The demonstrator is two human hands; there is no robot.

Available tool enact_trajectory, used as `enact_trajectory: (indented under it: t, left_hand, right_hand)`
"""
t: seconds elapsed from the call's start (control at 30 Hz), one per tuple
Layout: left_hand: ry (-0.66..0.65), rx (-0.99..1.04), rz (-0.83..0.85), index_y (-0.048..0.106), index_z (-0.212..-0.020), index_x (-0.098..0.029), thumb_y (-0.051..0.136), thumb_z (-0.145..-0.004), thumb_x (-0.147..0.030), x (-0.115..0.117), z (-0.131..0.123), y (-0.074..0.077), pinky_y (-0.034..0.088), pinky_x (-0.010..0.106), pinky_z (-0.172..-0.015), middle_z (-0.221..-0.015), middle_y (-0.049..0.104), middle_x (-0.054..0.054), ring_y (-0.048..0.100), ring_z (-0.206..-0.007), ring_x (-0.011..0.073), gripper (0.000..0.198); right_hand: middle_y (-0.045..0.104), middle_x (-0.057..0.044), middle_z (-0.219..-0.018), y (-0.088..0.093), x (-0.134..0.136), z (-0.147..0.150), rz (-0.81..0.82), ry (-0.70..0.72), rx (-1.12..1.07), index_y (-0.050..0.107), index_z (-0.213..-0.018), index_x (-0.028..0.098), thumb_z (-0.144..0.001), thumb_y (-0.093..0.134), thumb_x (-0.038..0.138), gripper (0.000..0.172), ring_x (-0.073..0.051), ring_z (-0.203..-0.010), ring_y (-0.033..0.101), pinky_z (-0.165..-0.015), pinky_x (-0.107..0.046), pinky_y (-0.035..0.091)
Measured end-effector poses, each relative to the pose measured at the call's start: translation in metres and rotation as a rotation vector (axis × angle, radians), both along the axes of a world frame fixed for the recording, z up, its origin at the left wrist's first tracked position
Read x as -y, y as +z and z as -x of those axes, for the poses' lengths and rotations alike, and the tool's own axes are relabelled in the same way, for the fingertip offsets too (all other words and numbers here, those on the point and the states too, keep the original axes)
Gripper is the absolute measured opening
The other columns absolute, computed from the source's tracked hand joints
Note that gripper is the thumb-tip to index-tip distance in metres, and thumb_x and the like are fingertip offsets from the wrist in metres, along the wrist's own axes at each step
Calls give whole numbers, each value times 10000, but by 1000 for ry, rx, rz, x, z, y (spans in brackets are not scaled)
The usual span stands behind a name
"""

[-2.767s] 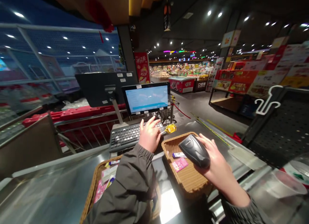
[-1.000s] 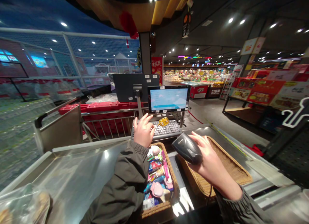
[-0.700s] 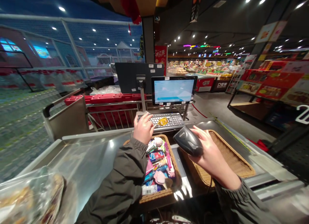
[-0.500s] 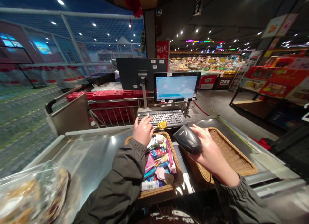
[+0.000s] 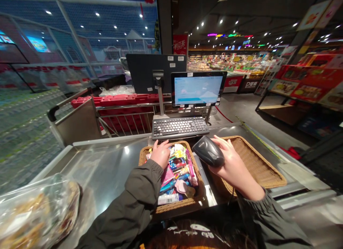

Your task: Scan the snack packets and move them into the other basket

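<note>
In my right hand [image 5: 232, 161] is a black barcode scanner [image 5: 208, 151], its head pointing left over the gap between two wicker baskets. My left hand [image 5: 161, 154] is over the back left part of the filled wicker basket [image 5: 177, 208], fingers stretched out and apart, holding nothing I can see. Small packaged goods fill this basket, among them a white tube with a barcode [image 5: 168, 199], a pink packet [image 5: 167, 176] and a small yellow item [image 5: 180, 153]. The second wicker basket [image 5: 253, 163] stands at the right, partly behind my right hand.
Behind the baskets stand a black keyboard [image 5: 180, 126] and a lit monitor [image 5: 198, 88], with another screen [image 5: 144, 74] facing away. Clear bags of food [image 5: 40, 213] lie on the metal counter [image 5: 107, 170] at left. A trolley with red crates [image 5: 120, 100] is beyond.
My left hand has come back from the keyboard to the filled basket. The yellow item near its fingers now lies among the goods. My right hand keeps the scanner in nearly the same place.
</note>
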State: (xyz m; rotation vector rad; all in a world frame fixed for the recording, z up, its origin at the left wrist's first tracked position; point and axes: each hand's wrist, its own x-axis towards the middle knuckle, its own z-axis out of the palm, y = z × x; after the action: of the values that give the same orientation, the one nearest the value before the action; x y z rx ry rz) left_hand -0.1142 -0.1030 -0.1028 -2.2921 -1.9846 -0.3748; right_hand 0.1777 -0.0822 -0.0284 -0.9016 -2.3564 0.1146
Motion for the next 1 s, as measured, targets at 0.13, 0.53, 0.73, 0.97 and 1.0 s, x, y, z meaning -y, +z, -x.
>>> enact_trajectory:
  t: [0.13, 0.53, 0.73, 0.97, 1.0]
  left_hand:
    - [-23, -24, 55, 705, -752, -229, 462, -860, -128, -4, -4, -19, 163, 621, -1162, -1237, 685, 53, 491, -1314, 283, 284]
    - [-63, -140, 130, 699, -747, -190, 611, -809, -195, -6, -17, -7, 219, 629, -1134, -1285, 648, 115, 480, -1316, 321, 108]
    - [-239, -93, 76, 714, -857, -194, 575, -875, -296, -32, -73, 19, 234, 634, -1133, -1335, 616, 114, 467, -1334, 314, 173]
    - [-399, -90, 94, 734, -879, -188, 588, -865, -281, -106, -169, 11, 200, 593, -1173, -1390, 576, 105, 390, -1395, 297, 174]
    - [-401, -112, 133, 740, -886, -190, 558, -885, -266, -118, -182, 6, 187, 581, -1181, -1400, 568, 99, 374, -1405, 287, 196]
  right_hand:
    - [575, -172, -1326, -3, -2, -3, 28, -19, -1, 588, -1192, 188, -728, 591, 259, 470, -404, -1351, 429, -1077, -719, 266]
    - [575, -175, -1305, -10, -17, -58, -18, -145, -51, 575, -1189, 191, -744, 606, 266, 453, -401, -1304, 473, -1058, -716, 310]
    - [589, -167, -1273, -18, -33, -117, -22, -315, -54, 533, -1201, 195, -753, 595, 263, 457, -402, -1309, 481, -1077, -725, 283]
    - [577, -174, -1292, -31, -48, -175, -41, -397, -63, 535, -1176, 203, -748, 618, 267, 441, -412, -1321, 468, -1068, -730, 302]
    - [577, -173, -1295, -32, -50, -181, -36, -401, -66, 538, -1174, 205, -747, 620, 264, 439, -411, -1322, 468, -1071, -732, 296]
